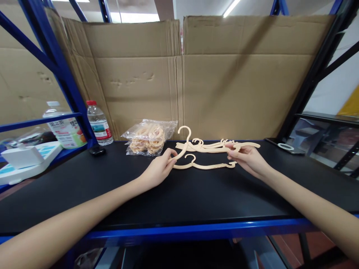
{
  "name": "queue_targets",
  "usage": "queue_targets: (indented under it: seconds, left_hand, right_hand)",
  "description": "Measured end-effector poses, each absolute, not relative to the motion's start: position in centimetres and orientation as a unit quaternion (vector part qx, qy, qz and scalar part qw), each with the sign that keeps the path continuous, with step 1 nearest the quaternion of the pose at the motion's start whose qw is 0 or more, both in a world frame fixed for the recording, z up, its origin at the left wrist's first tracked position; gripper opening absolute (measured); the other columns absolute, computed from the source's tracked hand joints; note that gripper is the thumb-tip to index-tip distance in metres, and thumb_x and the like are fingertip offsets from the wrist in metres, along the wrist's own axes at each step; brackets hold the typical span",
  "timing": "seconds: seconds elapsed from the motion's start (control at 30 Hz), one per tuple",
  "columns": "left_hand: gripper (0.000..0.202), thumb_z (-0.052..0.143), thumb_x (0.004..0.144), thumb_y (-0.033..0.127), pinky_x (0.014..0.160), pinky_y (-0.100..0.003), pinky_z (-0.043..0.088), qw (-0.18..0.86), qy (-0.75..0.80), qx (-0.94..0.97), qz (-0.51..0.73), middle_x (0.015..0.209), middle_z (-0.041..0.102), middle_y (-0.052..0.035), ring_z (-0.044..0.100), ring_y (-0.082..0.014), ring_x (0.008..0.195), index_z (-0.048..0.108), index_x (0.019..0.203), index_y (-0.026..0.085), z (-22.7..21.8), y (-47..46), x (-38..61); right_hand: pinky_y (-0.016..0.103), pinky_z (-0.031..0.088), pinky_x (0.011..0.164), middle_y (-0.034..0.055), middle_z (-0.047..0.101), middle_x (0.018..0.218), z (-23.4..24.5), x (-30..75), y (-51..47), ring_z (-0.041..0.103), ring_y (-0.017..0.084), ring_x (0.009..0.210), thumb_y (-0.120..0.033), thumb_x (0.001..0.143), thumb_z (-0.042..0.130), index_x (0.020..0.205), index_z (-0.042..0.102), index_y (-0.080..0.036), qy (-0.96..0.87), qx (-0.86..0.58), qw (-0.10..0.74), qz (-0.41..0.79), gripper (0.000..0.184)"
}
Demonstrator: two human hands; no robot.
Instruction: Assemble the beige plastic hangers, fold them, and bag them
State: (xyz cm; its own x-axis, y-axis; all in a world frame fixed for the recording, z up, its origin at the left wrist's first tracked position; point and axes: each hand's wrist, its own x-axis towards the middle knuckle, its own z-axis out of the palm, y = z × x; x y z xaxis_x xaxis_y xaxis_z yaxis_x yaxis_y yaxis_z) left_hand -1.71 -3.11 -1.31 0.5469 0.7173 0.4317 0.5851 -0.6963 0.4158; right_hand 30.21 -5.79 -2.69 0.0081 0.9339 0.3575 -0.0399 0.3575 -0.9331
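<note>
Off to your left, behind a blue bar (30,122), a large white-capped bottle (70,136) carries a label with big Chinese characters; 果之 can be read, the rest is too small or cut off. Beside it, a red-capped water bottle (101,129), label red and blue, its writing too small to read. Clear bag (147,138) of pale looped pieces near the cardboard (235,86), no print legible. Your left hand (159,168) pinches one arm of a cream hanger (183,150), thumb and fingers closed narrow on the arm's end; the hook stands up, above and to the right of your fingertips. Your right hand (249,158) grips a cream piece (254,145) that pokes out past the knuckles; cannot tell whether it belongs to that same hanger. Lying between your hands on the black table (196,201): a second hanger (207,167), nearer you, and a stack of hangers (211,148) behind.
</note>
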Motion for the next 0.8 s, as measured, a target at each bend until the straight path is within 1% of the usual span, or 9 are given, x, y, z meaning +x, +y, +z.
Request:
queue_targets:
  seconds: [0.07, 0.2, 0.33, 0.4, 0.47, 0.53, 0.63, 0.73, 0.8]
  left_hand:
    - [0.016, 0.033, 0.093, 0.031, 0.053, -0.024, 0.033, 0.112, 0.378, 0.873, 0.288, 0.058, 0.04, 0.0065, 0.043, -0.0136, 0.051, 0.042, 0.1, 0.019, -1.3, -3.1, -1.8]
    - [0.017, 0.034, 0.093, 0.032, 0.054, -0.024, 0.034, 0.099, 0.389, 0.876, 0.269, 0.059, 0.044, 0.0054, 0.046, -0.0143, 0.052, 0.044, 0.099, 0.019, -1.4, -2.9, -2.1]
    - [0.019, 0.033, 0.092, 0.031, 0.055, -0.025, 0.036, 0.06, 0.387, 0.883, 0.258, 0.063, 0.049, 0.0029, 0.052, -0.0161, 0.055, 0.045, 0.101, 0.019, -1.1, -2.5, -2.5]
    - [0.02, 0.033, 0.092, 0.03, 0.056, -0.025, 0.038, 0.033, 0.387, 0.886, 0.252, 0.068, 0.054, 0.0005, 0.055, -0.0171, 0.058, 0.045, 0.103, 0.019, -0.8, -2.3, -2.7]
    - [0.02, 0.033, 0.092, 0.029, 0.059, -0.027, 0.041, -0.001, 0.384, 0.894, 0.233, 0.077, 0.059, -0.0027, 0.058, -0.0186, 0.063, 0.045, 0.104, 0.019, -0.5, -2.2, -3.0]
    - [0.021, 0.032, 0.092, 0.029, 0.06, -0.027, 0.041, -0.034, 0.373, 0.905, 0.199, 0.082, 0.061, -0.0044, 0.06, -0.0196, 0.067, 0.046, 0.104, 0.019, -0.4, -2.1, -3.2]
    - [0.02, 0.032, 0.093, 0.028, 0.061, -0.028, 0.041, -0.079, 0.348, 0.921, 0.16, 0.081, 0.062, -0.0047, 0.059, -0.0202, 0.069, 0.05, 0.097, 0.019, -0.4, -2.1, -3.2]
    - [0.019, 0.036, 0.093, 0.027, 0.067, -0.029, 0.042, -0.114, 0.312, 0.932, 0.146, 0.083, 0.061, -0.0055, 0.057, -0.0205, 0.075, 0.053, 0.09, 0.019, -0.6, -2.2, -3.0]
    - [0.017, 0.039, 0.093, 0.026, 0.071, -0.03, 0.042, -0.124, 0.287, 0.94, 0.138, 0.087, 0.06, -0.0061, 0.056, -0.0207, 0.08, 0.055, 0.09, 0.018, -0.6, -2.3, -2.9]
  right_hand:
    - [0.032, 0.05, 0.074, 0.0038, 0.063, 0.098, -2.6, 30.3, -5.8, 0.056, 0.014, 0.077, -0.037, 0.063, 0.08, 0.086, 0.071, -0.021, -0.583, -0.4, 0.578, 0.407, 0.028]
    - [0.031, 0.049, 0.069, 0.0022, 0.062, 0.077, -2.5, 30.7, -5.7, 0.054, 0.013, 0.068, -0.034, 0.061, 0.081, 0.084, 0.072, -0.019, -0.611, -0.411, 0.524, 0.427, 0.029]
    - [0.031, 0.05, 0.069, 0.0038, 0.063, 0.081, -2.2, 31.8, -5.2, 0.057, 0.015, 0.072, -0.04, 0.067, 0.076, 0.084, 0.072, -0.02, -0.578, -0.386, 0.541, 0.474, 0.027]
    - [0.03, 0.05, 0.067, 0.0027, 0.064, 0.078, -1.8, 32.7, -4.9, 0.057, 0.014, 0.068, -0.04, 0.065, 0.077, 0.083, 0.072, -0.021, -0.566, -0.399, 0.552, 0.464, 0.027]
    - [0.029, 0.05, 0.064, 0.0018, 0.065, 0.074, -1.3, 33.7, -4.9, 0.055, 0.012, 0.061, -0.038, 0.061, 0.08, 0.083, 0.071, -0.02, -0.584, -0.435, 0.536, 0.427, 0.03]
    - [0.03, 0.049, 0.063, 0.0035, 0.067, 0.076, -0.7, 34.7, -4.9, 0.056, 0.014, 0.061, -0.041, 0.06, 0.08, 0.081, 0.071, -0.019, -0.629, -0.476, 0.493, 0.368, 0.032]
    - [0.031, 0.048, 0.067, 0.006, 0.069, 0.078, -0.1, 35.6, -5.1, 0.06, 0.019, 0.07, -0.046, 0.06, 0.078, 0.074, 0.072, -0.019, -0.709, -0.505, 0.403, 0.281, 0.032]
    - [0.03, 0.045, 0.064, 0.0043, 0.068, 0.072, 0.0, 35.9, -5.0, 0.06, 0.019, 0.068, -0.049, 0.063, 0.075, 0.072, 0.072, -0.019, -0.766, -0.501, 0.31, 0.257, 0.031]
    - [0.03, 0.044, 0.064, 0.0031, 0.068, 0.071, -0.2, 36.0, -4.8, 0.059, 0.018, 0.067, -0.048, 0.066, 0.073, 0.073, 0.072, -0.019, -0.792, -0.492, 0.262, 0.246, 0.03]
